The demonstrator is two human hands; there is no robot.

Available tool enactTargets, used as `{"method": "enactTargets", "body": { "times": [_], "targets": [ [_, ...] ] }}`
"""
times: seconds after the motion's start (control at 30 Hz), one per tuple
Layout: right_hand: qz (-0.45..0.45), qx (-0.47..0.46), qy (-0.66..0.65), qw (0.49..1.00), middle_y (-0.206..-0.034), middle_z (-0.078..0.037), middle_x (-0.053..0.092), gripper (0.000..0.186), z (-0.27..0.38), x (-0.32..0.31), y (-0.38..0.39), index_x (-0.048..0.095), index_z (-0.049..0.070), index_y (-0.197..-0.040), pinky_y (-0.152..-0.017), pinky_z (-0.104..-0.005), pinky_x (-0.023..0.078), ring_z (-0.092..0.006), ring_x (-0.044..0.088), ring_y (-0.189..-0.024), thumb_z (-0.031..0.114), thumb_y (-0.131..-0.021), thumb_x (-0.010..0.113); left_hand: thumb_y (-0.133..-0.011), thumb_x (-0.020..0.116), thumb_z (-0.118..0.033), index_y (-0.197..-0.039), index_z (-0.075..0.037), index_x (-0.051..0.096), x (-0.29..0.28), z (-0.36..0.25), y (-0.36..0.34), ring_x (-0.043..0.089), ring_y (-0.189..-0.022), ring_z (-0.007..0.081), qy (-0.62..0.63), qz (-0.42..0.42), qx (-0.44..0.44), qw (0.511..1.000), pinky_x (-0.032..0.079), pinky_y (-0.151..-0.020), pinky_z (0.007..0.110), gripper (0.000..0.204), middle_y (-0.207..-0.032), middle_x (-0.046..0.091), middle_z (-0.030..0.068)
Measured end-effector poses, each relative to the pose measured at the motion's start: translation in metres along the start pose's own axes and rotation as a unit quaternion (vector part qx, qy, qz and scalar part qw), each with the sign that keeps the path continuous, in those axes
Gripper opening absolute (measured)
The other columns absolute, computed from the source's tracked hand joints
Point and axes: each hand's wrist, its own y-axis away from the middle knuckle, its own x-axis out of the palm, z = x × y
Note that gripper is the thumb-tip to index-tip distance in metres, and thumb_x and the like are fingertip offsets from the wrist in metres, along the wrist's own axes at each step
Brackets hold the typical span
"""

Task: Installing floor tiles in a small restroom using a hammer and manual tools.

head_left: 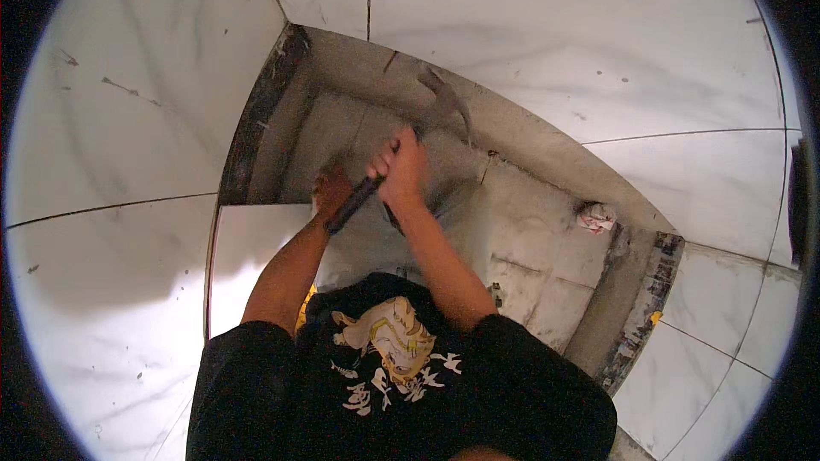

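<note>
Now the right hand (408, 171) is gripping a claw hammer (353, 205) by the bare grey wall strip (530, 141)!

And a hammering step is apparently being worked here: the right hand's fingers are wrapping fully around the dark handle, the hammer's head is jutting beyond the knuckles toward that strip, and the butt end is crossing the left wrist. The left hand (331, 189) is sitting just behind the handle, blurred and shadowed; whether it's grasping anything, I can't tell. A clean next blow would be calling for a firm hold and left fingers well clear. Around all this, the grey tiled floor (547, 248) is showing stains and dark joints, a crumpled white-and-red packet (596, 217) is lying near the right-hand corner, and white marbled wall tiles (666, 60) are wearing specks and smears, with brighter light glaring at lower left.
</note>
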Motion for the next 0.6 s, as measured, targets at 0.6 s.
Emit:
{"method": "enactTargets", "body": {
  "times": [0.6],
  "targets": [
    [-0.069, -0.24, 0.335, 0.909, -0.052, 0.0, 0.04, 0.019, 0.005, -0.066, -0.018, 0.047, 0.011, -0.073, -0.042, -0.0359, 0.037, -0.0144, 0.042, -0.043, 0.025, -0.079, 0.058, -0.079, 0.063, -0.039, -0.138, -0.001, 0.027, 0.025, 0.08, 0.096, 0.026, -0.13, 0.0423, 0.224, -0.047, 0.18, 0.957, 0.024, -0.107, 0.045, 0.078, -0.139, 0.027, 0.0285]
  ]
}}
